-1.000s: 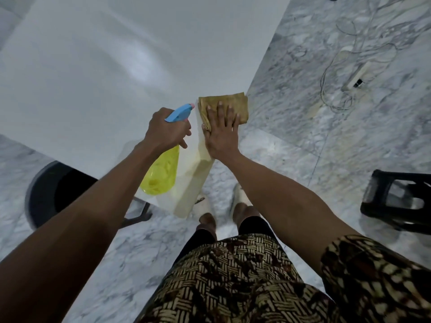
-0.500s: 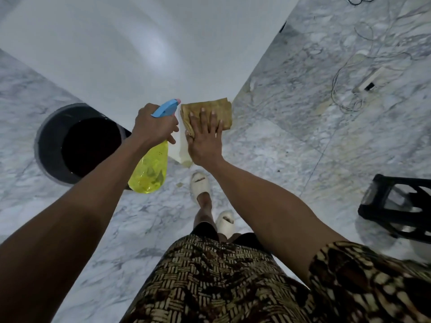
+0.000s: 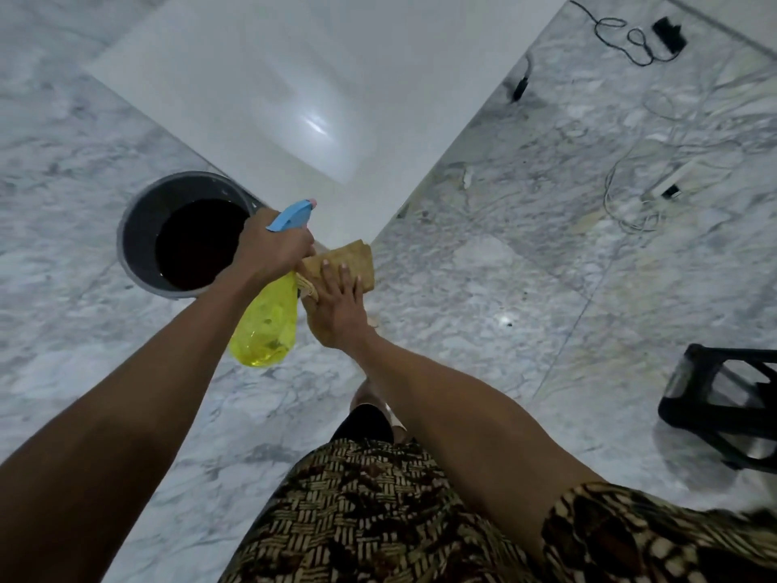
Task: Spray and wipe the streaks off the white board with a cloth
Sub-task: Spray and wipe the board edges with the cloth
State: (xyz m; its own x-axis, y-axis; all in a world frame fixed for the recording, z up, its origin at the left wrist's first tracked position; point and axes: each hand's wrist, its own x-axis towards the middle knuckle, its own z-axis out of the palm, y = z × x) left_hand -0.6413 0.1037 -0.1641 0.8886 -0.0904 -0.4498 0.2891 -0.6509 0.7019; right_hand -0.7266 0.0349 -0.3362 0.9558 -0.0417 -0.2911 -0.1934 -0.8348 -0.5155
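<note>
Patterned brown garment (image 3: 378,511): bottom centre of the frame, nearest the camera; a matching sleeve (image 3: 656,536) at bottom right.
Black stool (image 3: 723,406): right edge, on the marble floor (image 3: 483,321).
Left hand (image 3: 275,250): centre frame, fingers curled round the neck of the spray bottle (image 3: 267,326). Bottle body yellow and translucent, hanging below the hand; blue trigger head (image 3: 294,214) pointing up and to the right.
Right hand (image 3: 336,309): just right of the bottle, fingers straight and lying flat on the cloth (image 3: 351,265).
Cloth: tan, folded, at the near corner of the white board (image 3: 336,77), partly over its edge.
Bucket (image 3: 138,220): grey, dark inside, centre left, beside the board's left edge.
White board: upper centre, glossy, with a bright glare patch.
Cables (image 3: 630,40) and a power strip (image 3: 668,183): upper right, on the floor, well apart from the board.
</note>
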